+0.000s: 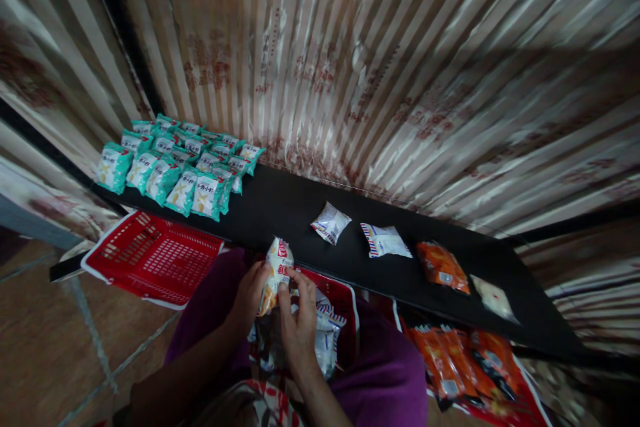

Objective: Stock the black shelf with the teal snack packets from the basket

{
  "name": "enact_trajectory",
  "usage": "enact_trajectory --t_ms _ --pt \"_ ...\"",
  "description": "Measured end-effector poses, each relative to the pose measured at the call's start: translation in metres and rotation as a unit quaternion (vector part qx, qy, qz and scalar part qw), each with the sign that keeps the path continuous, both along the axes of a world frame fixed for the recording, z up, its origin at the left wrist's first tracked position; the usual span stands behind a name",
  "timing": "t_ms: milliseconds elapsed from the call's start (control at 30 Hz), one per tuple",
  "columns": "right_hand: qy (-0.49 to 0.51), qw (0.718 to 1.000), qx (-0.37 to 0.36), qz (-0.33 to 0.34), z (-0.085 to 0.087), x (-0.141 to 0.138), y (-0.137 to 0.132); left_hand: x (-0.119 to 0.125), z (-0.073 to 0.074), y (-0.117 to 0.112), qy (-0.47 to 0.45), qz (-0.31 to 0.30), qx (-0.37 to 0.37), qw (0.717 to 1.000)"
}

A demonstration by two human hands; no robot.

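Note:
My left hand (253,290) and my right hand (299,313) both hold a white snack bag (278,261) with red print and an orange lower part. It is raised above my lap, close to the front edge of the black shelf (285,197). My left fingers wrap round its left side, while my right fingertips press on its front and right edge. Beneath my right hand, a red basket (351,320) holds several silver-white bags (327,333) with striped edges. Two similar white packets, a left one (331,223) and a right one (386,241), lie on the shelf.
Teal-and-white snack bags (163,177) stand in rows at the shelf's left end. An orange bag (443,267) and a pale packet (494,298) lie to the right. Below are an empty-looking red basket (155,257) and orange bags (450,360) in another basket. A curtain (320,67) hangs behind.

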State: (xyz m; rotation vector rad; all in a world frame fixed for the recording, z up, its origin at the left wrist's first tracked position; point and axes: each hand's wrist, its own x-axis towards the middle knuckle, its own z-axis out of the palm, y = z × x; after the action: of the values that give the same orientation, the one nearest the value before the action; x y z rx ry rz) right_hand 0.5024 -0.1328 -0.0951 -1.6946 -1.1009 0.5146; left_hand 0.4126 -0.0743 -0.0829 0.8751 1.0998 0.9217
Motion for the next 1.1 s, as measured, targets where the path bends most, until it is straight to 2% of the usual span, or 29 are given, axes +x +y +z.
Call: enact_trajectory --t_ms 133,267,433,600,733,833,933,1000,1100 --pt "-0.048 0.999 0.013 0.011 -0.005 -0.001 -0.002 -0.004 0.003 0.003 -0.037 -0.053 -0.029 0.997" --pt "-0.095 0.995 0.028 0.017 -0.006 -0.003 -0.003 -0.006 -0.004 0.007 -0.028 -0.09 -0.033 0.995" --pt "-0.14 0.989 0.051 0.026 -0.008 -0.003 -0.004 -0.006 -0.017 0.01 0.007 -0.101 -0.016 0.995" --pt "-0.135 0.989 0.049 0.032 -0.006 -0.004 -0.006 -0.006 -0.021 0.009 0.011 -0.092 -0.015 0.996" --pt "-0.081 0.995 0.037 0.036 -0.006 -0.002 -0.005 -0.007 -0.016 0.01 -0.009 -0.077 -0.013 0.997" --pt "-0.025 0.999 0.029 -0.001 -0.009 0.004 -0.001 -0.009 -0.008 0.012 -0.044 -0.077 -0.034 0.995" --pt "0.064 0.997 -0.019 -0.038 -0.01 0.011 0.004 -0.011 -0.004 0.016 -0.056 -0.082 -0.055 0.994" --pt "0.167 0.984 -0.054 -0.022 -0.008 0.014 0.007 -0.013 -0.006 0.019 -0.061 -0.081 -0.059 0.993" --pt "0.332 0.94 -0.076 0.037 0.0 0.014 0.01 -0.014 -0.013 0.023 -0.085 -0.093 -0.065 0.99"
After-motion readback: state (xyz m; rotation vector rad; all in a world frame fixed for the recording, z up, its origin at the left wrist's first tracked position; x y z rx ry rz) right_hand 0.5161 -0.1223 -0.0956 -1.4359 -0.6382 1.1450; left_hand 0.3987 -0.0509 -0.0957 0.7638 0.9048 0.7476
